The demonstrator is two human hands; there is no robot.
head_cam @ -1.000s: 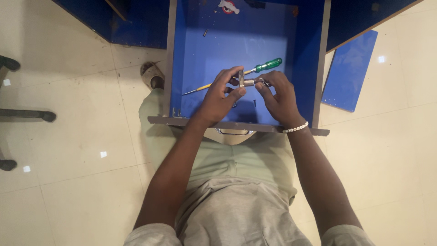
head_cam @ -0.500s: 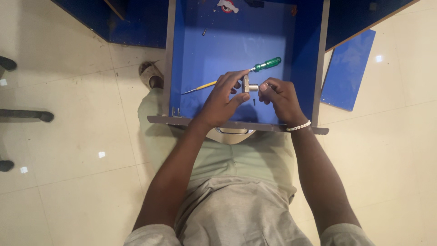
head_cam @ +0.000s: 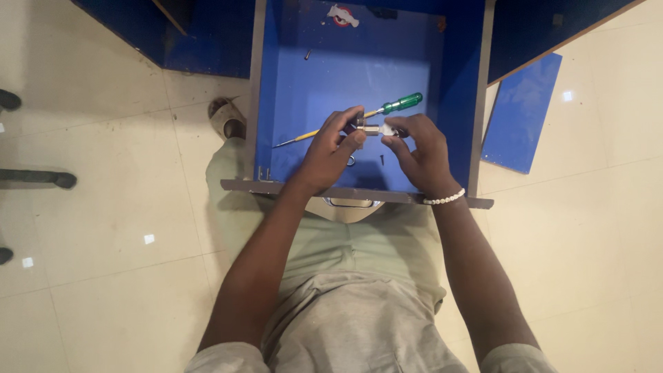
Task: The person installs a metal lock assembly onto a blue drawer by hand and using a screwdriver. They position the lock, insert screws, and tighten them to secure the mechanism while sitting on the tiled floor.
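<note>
Both hands meet over the open blue drawer (head_cam: 290,90), which is pulled out across the person's lap so that its floor sits right under the work and would catch any small part that slips. Left hand (head_cam: 328,155) is closed, thumb and fingertips pinching a small silver metal cylinder (head_cam: 368,128), apparently a lock barrel, and holding it level above the drawer floor. Right hand (head_cam: 418,152), with a white bead bracelet (head_cam: 444,199) at the wrist, is closed too, its fingertips gripping a small whitish piece (head_cam: 391,128) at the cylinder's other end; whether that piece is joined to the cylinder I cannot tell. Just behind the hands a green-handled screwdriver (head_cam: 402,103) lies on the drawer floor, handle to the right, close enough to pick up. A short dark screw (head_cam: 381,159) rests on the floor between the hands. A loose blue panel (head_cam: 521,114) lies on the pale tiled floor (head_cam: 103,207) to the right.
</note>
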